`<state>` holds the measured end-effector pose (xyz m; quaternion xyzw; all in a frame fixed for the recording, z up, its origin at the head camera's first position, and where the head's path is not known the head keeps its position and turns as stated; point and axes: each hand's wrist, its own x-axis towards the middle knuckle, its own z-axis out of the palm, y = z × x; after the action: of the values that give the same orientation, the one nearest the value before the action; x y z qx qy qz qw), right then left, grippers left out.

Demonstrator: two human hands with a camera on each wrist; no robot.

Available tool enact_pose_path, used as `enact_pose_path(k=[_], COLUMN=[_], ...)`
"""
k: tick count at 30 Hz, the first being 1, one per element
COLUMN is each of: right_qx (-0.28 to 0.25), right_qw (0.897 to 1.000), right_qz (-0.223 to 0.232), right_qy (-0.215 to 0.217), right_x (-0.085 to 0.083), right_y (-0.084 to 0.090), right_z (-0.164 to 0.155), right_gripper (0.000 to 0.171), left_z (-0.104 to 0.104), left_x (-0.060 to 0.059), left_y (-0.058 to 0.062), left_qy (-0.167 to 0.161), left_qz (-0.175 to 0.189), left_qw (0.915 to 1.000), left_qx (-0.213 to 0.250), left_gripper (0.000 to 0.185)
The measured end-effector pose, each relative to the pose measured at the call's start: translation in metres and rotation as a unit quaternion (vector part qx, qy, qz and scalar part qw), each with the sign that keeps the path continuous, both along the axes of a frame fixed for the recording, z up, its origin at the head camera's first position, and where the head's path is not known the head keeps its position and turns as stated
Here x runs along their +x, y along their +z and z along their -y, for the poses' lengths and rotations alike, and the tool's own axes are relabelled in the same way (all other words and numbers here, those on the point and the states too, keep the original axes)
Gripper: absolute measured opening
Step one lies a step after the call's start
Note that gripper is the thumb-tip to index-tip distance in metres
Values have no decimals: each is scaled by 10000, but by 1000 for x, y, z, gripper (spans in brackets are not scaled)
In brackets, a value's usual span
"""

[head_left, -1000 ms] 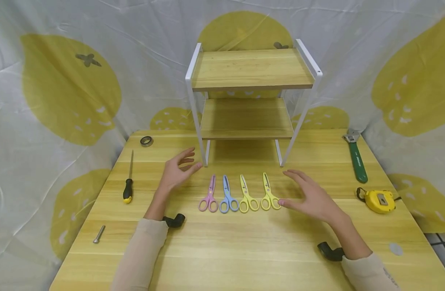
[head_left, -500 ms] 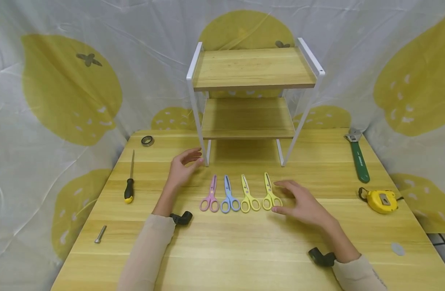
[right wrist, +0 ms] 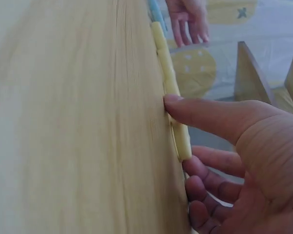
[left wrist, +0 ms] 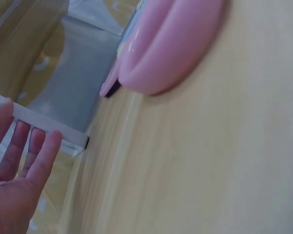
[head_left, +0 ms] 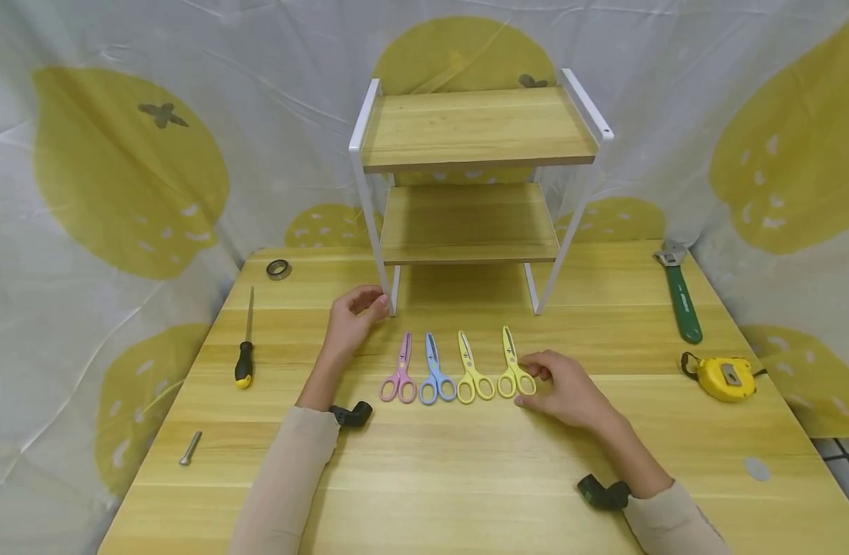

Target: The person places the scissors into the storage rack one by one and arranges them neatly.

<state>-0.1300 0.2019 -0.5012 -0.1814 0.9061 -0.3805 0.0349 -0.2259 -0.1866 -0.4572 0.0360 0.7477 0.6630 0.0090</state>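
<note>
Four-fold colour shows in a row of scissors: pink scissors [head_left: 399, 374], blue scissors [head_left: 435, 374] and two yellow pairs, the right-hand yellow scissors [head_left: 515, 370] at the end. My right hand [head_left: 566, 393] bends around their right handle loop, thumb at the near side, fingertips at the far side. In the right wrist view the thumb [right wrist: 200, 112] overlaps the yellow edge, and the other fingers rest by the tabletop. My left hand [head_left: 351, 320] is at the front left leg of a shelf rack [head_left: 466, 250]; its fingers [left wrist: 46, 156] look fairly straight and overlap the white leg [left wrist: 73, 136].
On the left lie a bearing ring [head_left: 278, 269], a screwdriver [head_left: 244, 358] and a bolt [head_left: 190, 449]. To the right are an adjustable wrench [head_left: 684, 304], a tape measure [head_left: 727, 378] and a grey disc [head_left: 757, 469]. A patterned curtain [head_left: 279, 139] surrounds the tabletop.
My right hand has moved left to the end yellow scissors, its fingers drawing in. The left hand has shifted right up to the rack's leg. The scissors have stayed on the table.
</note>
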Motion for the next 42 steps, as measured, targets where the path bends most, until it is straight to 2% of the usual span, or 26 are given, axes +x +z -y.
enact_pose_path(k=[5,10,15,22,31,37,42], right_qx=[57,71,24,-444,-1220,-1909,-2200], right_qw=[10000,9997,9987,9954,9825,9738,9701], right_qz=[-19,-51,204,632,1098,1053,878], right_qy=[-67,-232,-464,-565,-878,-643,-530], right_x=[0,1,2,3,4,3,3], right_y=[1,3,7,14,23,45,79], right_z=[3,5,4,3,3,3,3], right_gripper=[48,42,40,40,43,48,47], left_z=[1,1,0,1,2,1,2], left_x=[-10,-15,-16,-17,-16,-15,-15], left_y=[-14,-24,-27,-30,-33,-32,-32], left_qy=[-1,103,169,236,287,269,267], left_qz=[247,246,123,-9,-28,-77,-103], left_qw=[9987,9987,9992,9993,9993,9994,9995], left_qx=[444,434,345,275,256,180,144], left_gripper=[37,40,40,38,27,24,22])
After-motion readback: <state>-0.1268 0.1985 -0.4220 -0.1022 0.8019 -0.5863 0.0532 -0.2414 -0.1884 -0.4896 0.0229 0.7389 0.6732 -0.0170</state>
